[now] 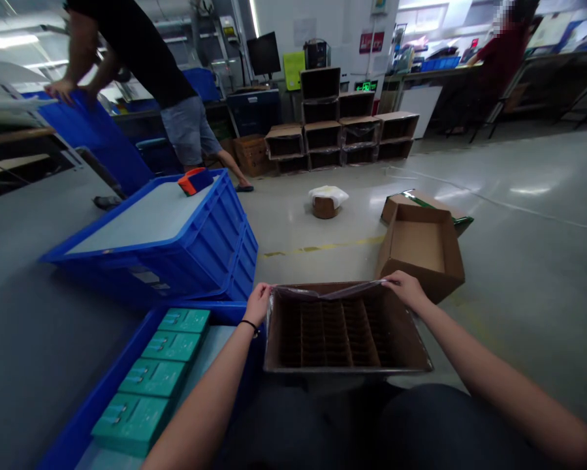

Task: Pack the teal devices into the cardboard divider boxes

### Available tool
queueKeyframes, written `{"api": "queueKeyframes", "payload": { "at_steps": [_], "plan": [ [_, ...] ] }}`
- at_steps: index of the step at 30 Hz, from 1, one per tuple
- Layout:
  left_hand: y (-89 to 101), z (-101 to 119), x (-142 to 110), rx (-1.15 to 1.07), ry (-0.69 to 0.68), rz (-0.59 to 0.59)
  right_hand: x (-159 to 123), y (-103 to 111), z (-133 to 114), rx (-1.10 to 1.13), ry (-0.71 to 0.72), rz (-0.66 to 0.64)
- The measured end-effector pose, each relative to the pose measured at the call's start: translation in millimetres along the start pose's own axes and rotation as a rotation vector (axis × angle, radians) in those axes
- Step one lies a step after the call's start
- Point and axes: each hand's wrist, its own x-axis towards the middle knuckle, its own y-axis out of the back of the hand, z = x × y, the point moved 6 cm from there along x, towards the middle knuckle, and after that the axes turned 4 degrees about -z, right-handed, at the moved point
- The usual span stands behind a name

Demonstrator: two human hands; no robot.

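In front of my knees stands an open cardboard box (411, 339) with a clear plastic liner (322, 291) along its far rim. Inside it a grid of brown cardboard dividers (339, 333) forms many narrow slots. My left hand (258, 304), with a black band at the wrist, is closed in a pinch on the liner at the far left corner. At the far right corner my right hand (405, 288) pinches the liner too, so the film is stretched between both hands. Teal boxes (149, 376) lie in a blue crate (104, 365) left of my left arm.
Stacked blue crates (209, 241) with an orange-and-blue tape dispenser (193, 181) on top stand at left. An open carton (418, 241) is ahead right. A roll with white plastic (327, 201) sits on the floor. A person (146, 59) handles a blue crate; stacked cartons (322, 134) stand behind.
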Motion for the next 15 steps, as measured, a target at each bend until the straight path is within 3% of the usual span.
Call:
{"api": "queueKeyframes", "payload": {
  "at_steps": [5,12,15],
  "plan": [
    [-3.7,-22.6,-3.6,-0.2,0.196,0.172,-12.1,8.3,10.2,0.19,-0.144,-0.056],
    [-23.8,-39.6,-7.8,-0.384,0.483,0.071,-13.1,0.9,19.7,0.349,-0.407,-0.168],
    [-31.1,-45.8,-13.8,-0.403,0.536,0.005,-11.7,-5.6,11.9,0.29,-0.418,-0.111]
  ]
}}
